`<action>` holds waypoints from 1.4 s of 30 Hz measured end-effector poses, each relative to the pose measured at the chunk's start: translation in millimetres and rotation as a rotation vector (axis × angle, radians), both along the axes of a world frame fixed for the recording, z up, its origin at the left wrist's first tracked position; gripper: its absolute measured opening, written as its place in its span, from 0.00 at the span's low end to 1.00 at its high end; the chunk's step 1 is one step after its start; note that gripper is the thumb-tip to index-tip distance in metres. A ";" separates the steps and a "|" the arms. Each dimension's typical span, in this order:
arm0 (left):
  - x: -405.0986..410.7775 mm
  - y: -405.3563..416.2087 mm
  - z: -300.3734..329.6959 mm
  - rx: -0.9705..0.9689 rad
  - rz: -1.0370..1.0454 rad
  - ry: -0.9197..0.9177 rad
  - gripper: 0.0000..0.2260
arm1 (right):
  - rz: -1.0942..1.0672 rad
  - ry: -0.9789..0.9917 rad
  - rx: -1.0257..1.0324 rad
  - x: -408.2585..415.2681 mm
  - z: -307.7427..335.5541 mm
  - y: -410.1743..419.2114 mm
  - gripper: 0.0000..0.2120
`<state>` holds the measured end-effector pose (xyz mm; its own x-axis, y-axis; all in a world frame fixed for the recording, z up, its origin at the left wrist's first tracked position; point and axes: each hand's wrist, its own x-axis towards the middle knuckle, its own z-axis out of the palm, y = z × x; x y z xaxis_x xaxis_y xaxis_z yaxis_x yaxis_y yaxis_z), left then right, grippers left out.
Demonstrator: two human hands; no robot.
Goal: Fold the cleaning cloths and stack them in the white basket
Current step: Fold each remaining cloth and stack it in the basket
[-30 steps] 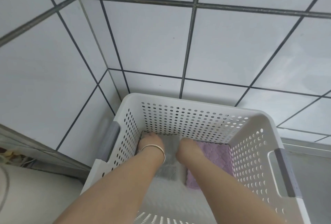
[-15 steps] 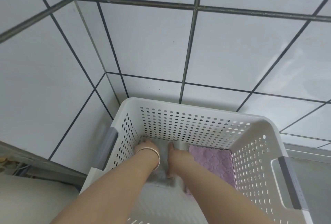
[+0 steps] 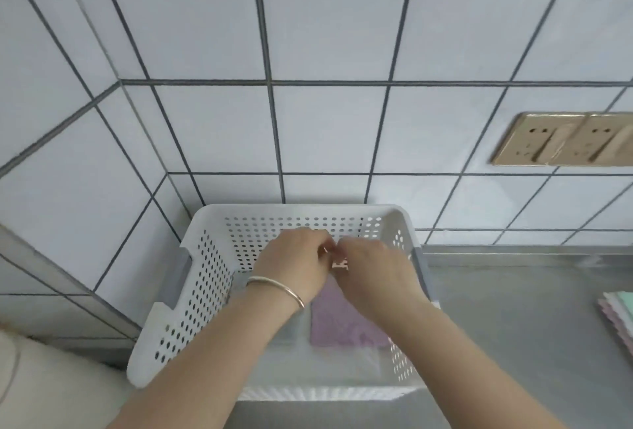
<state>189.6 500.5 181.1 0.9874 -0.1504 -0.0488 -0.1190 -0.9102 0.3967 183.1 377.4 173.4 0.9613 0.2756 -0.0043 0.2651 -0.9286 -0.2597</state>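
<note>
The white perforated basket (image 3: 205, 278) stands on a steel counter in the tiled corner. A folded purple cloth (image 3: 339, 326) lies on its floor at the right. Beside it, a grey cloth (image 3: 289, 331) shows only in part under my left forearm. My left hand (image 3: 294, 264), with a bangle on the wrist, and my right hand (image 3: 373, 271) hover close together above the basket's far half. Their fingers are loosely curled and no cloth shows in them. The image is blurred by motion.
A stack of pastel cloths (image 3: 621, 320) lies at the right edge of the steel counter (image 3: 513, 308). Gold wall sockets (image 3: 561, 144) sit on the tiles at the upper right. A white rounded object (image 3: 51, 387) fills the lower left.
Both hands have lifted off the grey cloth on the basket floor and risen above the cloths. The view has pulled back and swung right, bringing the sockets and the cloth stack into sight.
</note>
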 end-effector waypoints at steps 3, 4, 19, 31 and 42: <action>-32.1 -46.9 18.1 -0.168 -0.089 -0.163 0.08 | -0.144 -0.228 0.132 -42.3 9.8 -43.2 0.08; -40.9 -63.1 19.6 -0.188 -0.122 -0.202 0.07 | -0.200 -0.281 0.143 -53.9 10.6 -56.6 0.07; -135.2 -359.8 -102.0 -0.147 -0.393 0.094 0.09 | -0.698 0.074 0.213 -197.9 -99.7 -348.7 0.11; -171.3 -522.9 -179.2 -0.021 -0.504 0.079 0.10 | -0.697 -0.059 0.083 -237.2 -195.8 -526.6 0.22; -165.8 -556.3 -207.9 0.155 -0.617 -0.005 0.13 | -0.612 -0.097 0.193 -234.1 -225.4 -552.9 0.17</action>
